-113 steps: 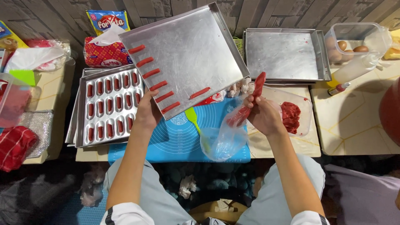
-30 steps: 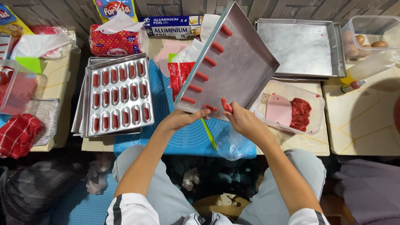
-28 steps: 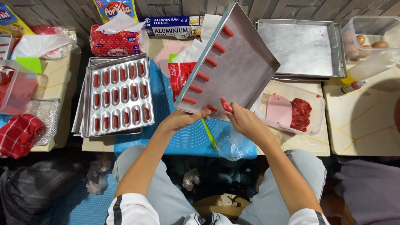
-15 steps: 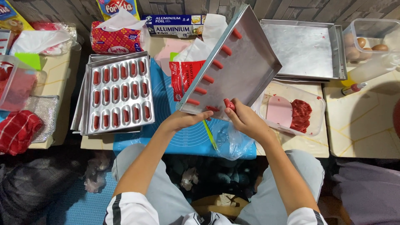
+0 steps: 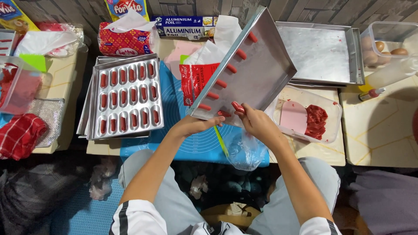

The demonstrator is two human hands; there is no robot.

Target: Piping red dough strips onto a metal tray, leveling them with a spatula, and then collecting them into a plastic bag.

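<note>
The left hand (image 5: 196,125) grips the tilted metal tray (image 5: 257,74) at its lower edge; the right hand (image 5: 257,124) pinches a red strip (image 5: 238,107).

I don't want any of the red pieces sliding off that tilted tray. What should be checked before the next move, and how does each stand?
1. Left hand supports the tilted tray at its lower edge: ok.
2. Right hand fingertips pinch a red piece near the lower edge: ok.
3. Red pieces stay in a row along the tray's raised side: ok.
4. Whether the pieces stick firmly: cannot tell.
5. Filled tray lies flat, apart from the tilted one: ok.
6. Meat container sits beside the right hand, untouched: ok.
</note>
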